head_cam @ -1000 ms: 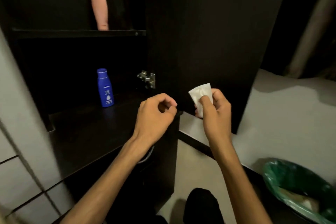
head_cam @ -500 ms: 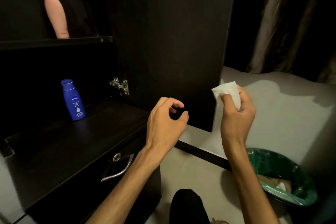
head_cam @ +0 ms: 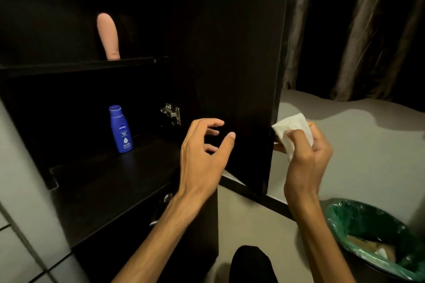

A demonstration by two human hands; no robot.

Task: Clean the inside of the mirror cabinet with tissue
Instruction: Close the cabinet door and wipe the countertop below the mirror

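The dark mirror cabinet stands open, its door (head_cam: 234,57) swung out to the right. A folded white tissue (head_cam: 292,132) is pinched in my right hand (head_cam: 308,156), just right of the door's outer edge. My left hand (head_cam: 202,154) hovers in front of the door's lower inside face, fingers loosely spread and holding nothing. On the lower shelf (head_cam: 119,174) stands a blue lotion bottle (head_cam: 121,129). A pale pink tube (head_cam: 108,37) stands upright on the upper shelf (head_cam: 76,66).
A metal hinge (head_cam: 171,114) sits at the door's inner edge. Below the shelf is a drawer with a metal handle (head_cam: 161,209). A bin with a green liner (head_cam: 372,239) stands on the floor at lower right. Curtains (head_cam: 354,30) hang behind.
My left hand's fingers have opened from a loose curl and spread out. My right hand with the tissue has moved right, past the door's outer edge. The view has shifted slightly.
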